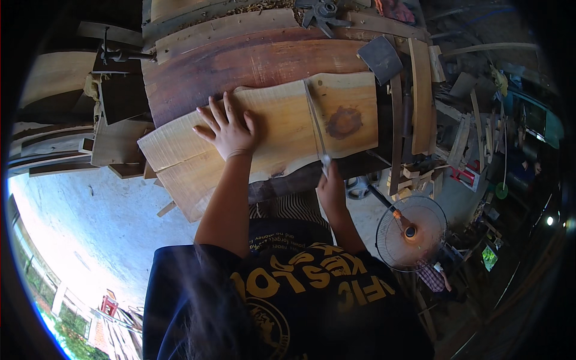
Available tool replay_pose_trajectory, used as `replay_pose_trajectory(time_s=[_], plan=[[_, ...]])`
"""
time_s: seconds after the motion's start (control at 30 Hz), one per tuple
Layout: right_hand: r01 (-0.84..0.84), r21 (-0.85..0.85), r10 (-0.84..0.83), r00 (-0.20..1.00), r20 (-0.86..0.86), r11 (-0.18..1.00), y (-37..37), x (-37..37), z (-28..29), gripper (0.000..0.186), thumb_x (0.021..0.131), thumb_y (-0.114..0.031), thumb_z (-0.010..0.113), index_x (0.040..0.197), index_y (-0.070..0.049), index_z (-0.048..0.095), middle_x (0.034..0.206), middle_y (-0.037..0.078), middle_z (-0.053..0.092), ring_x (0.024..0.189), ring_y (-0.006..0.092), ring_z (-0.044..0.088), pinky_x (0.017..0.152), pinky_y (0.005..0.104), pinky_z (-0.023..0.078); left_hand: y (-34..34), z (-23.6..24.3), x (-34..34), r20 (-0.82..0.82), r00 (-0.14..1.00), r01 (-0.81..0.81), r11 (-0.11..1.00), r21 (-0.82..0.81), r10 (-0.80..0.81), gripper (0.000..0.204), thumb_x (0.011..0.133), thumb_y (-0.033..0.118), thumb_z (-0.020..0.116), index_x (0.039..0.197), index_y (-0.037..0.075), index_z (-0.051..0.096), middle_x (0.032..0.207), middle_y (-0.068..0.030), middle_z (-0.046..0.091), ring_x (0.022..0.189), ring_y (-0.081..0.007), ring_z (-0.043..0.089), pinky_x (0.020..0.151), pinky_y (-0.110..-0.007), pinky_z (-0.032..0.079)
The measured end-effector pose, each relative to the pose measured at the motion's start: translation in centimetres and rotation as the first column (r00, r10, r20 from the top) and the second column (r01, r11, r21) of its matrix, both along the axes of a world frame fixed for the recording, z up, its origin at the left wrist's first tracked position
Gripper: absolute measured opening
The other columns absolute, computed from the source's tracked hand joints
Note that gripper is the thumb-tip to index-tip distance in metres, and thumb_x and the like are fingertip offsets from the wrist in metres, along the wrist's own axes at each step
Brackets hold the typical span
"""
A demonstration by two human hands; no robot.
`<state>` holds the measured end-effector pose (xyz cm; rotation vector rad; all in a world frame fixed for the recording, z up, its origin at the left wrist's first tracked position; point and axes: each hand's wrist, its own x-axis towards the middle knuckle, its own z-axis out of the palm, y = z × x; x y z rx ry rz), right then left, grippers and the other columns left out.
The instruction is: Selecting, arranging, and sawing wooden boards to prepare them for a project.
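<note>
Nearest to the camera is the person's own dark shirt with yellow print (300, 288); both forearms go up from it toward the bench.

The right hand (331, 187) is at the near edge of the pale wooden slab (264, 132); it is closed around the handle of a hand saw (317, 129), and the thin blade runs from the hand away across the slab, beside a dark round knot (344, 122). The left hand (228, 129) lies flat on the slab, to the left of the blade; its fingers are spread apart and it grips nothing, it only presses the wood down.

The slab lies across a darker reddish board (252, 66) on the workbench; its left end stands out past the bench over the concrete floor (102, 204).

I judge that the step in hand is a cross cut through the slab, with the blade lying on the cut line; how deep the cut is, I cannot tell. The next move calls for straight, even strokes along this line, and for firm pressure from the flat hand so the slab does not slide; the fingers should stay well apart from the blade.

Farther away, a clamp (117, 55) is at the bench's left side, loose planks (420, 96) lie at the right, and a round fan (411, 233) stands on the floor below.
</note>
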<state>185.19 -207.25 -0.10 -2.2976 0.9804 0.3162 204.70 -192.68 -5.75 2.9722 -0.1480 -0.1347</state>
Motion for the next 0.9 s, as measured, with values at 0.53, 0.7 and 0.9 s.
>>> replay_pose_trajectory(time_s=[0.53,0.7,0.9], plan=[[-0.003,0.147,0.01,0.999,-0.046,0.989,-0.9,-8.4,3.8,0.026,0.089,-0.014,0.047,0.115,-0.007,0.044,0.089,0.028,0.059,0.09,0.0452,0.057,0.068,0.0495,0.046,-0.3,1.0,-0.3,-0.004,1.0,-0.015,1.0,0.007,0.015,0.066,0.085,0.047,0.037,0.143,0.018,0.026,0.149,-0.0118,0.023,0.139,-0.0374,0.002,0.104,-0.064,-0.005],[0.058,0.176,-0.067,0.997,0.042,0.983,-3.6,-11.4,5.4,0.024,0.092,-0.02,0.045,0.112,-0.008,0.044,0.087,0.026,0.06,0.086,0.0454,0.058,0.066,0.0489,0.046,-0.6,1.6,-0.7,0.052,0.999,-0.007,1.0,-0.002,0.007,0.066,0.085,0.046,0.038,0.142,0.017,0.024,0.147,-0.013,0.023,0.139,-0.0381,0.005,0.105,-0.063,0.001],[0.22,0.092,-0.234,0.954,0.189,0.971,-6.3,-11.2,5.8,0.029,0.091,-0.022,0.047,0.113,-0.002,0.043,0.091,0.025,0.061,0.083,0.0433,0.06,0.068,0.0472,0.047,-0.7,1.5,0.2,0.058,0.998,0.014,1.0,0.023,-0.015,0.064,0.083,0.043,0.043,0.137,0.01,0.031,0.141,-0.0158,0.029,0.137,-0.0413,0.008,0.103,-0.066,0.004]])
